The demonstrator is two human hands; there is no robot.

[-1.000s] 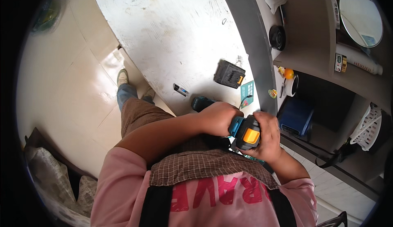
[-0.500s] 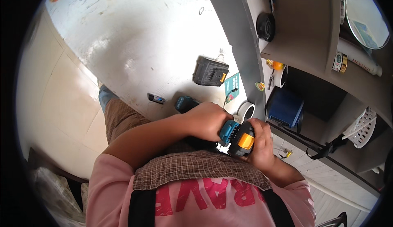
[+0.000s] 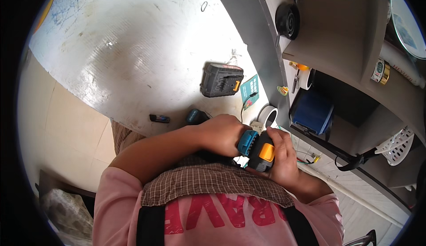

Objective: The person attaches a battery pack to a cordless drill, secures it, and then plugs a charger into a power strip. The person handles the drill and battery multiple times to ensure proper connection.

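My left hand (image 3: 225, 135) is closed around the handle of a cordless power tool. Its dark teal end (image 3: 195, 116) shows beyond my wrist, and its teal base (image 3: 247, 142) sticks out on the right of my fist. The middle of the tool is hidden by my hand. My right hand (image 3: 284, 157) grips a black battery pack (image 3: 262, 159) with an orange button, fingers over its right side. The pack sits right against the tool's base, tilted; whether they are locked together I cannot tell. Both are held close to my lap, at the table's near edge.
On the white table (image 3: 133, 60) lie another black battery pack (image 3: 222, 81), a small dark lighter-like item (image 3: 159, 119), a green card (image 3: 250, 93) and a white tape roll (image 3: 268, 116). The shelf unit at right holds a blue box (image 3: 313, 111) and a white basket (image 3: 397, 146).
The view has shifted a little, so the table and shelf sit differently in the picture. Both hands keep their grips, with the battery pack still against the tool's base.
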